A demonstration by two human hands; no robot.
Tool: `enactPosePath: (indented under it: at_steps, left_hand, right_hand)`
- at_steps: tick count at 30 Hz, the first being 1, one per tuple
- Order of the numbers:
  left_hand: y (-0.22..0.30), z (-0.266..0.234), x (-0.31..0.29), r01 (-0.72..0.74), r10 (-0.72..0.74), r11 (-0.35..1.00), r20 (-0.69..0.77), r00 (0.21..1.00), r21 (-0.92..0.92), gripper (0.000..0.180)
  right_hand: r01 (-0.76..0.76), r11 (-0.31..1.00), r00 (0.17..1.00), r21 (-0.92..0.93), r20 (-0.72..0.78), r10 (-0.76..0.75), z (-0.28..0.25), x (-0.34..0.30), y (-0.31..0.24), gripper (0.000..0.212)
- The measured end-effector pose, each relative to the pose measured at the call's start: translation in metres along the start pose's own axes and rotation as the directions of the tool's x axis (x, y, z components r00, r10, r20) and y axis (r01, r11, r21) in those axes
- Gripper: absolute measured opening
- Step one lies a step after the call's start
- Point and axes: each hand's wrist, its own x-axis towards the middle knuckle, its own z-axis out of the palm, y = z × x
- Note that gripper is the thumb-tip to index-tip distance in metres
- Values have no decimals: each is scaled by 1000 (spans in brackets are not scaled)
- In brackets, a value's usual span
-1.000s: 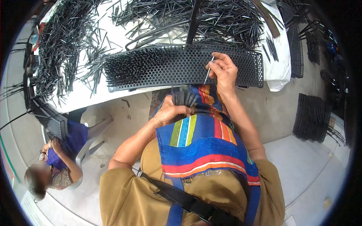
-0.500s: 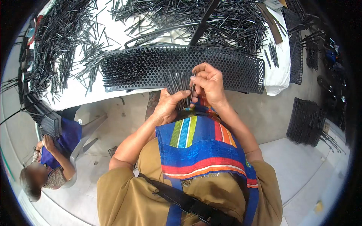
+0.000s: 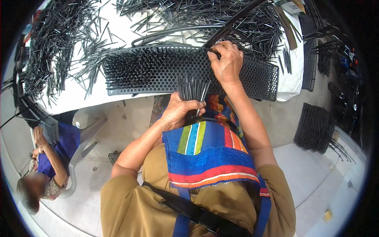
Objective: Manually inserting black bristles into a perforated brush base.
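A curved black panel full of round holes lies along the near edge of the table, its left part thickly set with upright thin black sticks. My left hand is closed round a bundle of loose black sticks, held upright just in front of the panel. Over the panel's far middle edge, beside a black bar, my right hand has its fingers curled together and pointing down. Whatever is between those fingertips is hidden.
Heaps of black sticks cover much of the white table cover. Down at the left sits another person, working beside a similar panel. On the right, a black stack stands low, with more racks behind it.
My right hand has moved from beside the bundle up and away to the panel's far edge. The left hand still grips the sticks. The black bar has tilted further to the right.
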Motion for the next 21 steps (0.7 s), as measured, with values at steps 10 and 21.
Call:
enactPosePath:
  at_steps: [10, 21]
  left_hand:
    - [15, 9, 2, -13, 13, 1000, -83, 996, 3, 15]
    - [11, 13, 6, -31, 23, 997, -110, 994, -75, 13]
  right_hand:
    - [64, 910, 967, 410, -251, 45, 14, 7, 5, 6]
    - [252, 961, 953, 112, -202, -227, -3, 0, 5, 13]
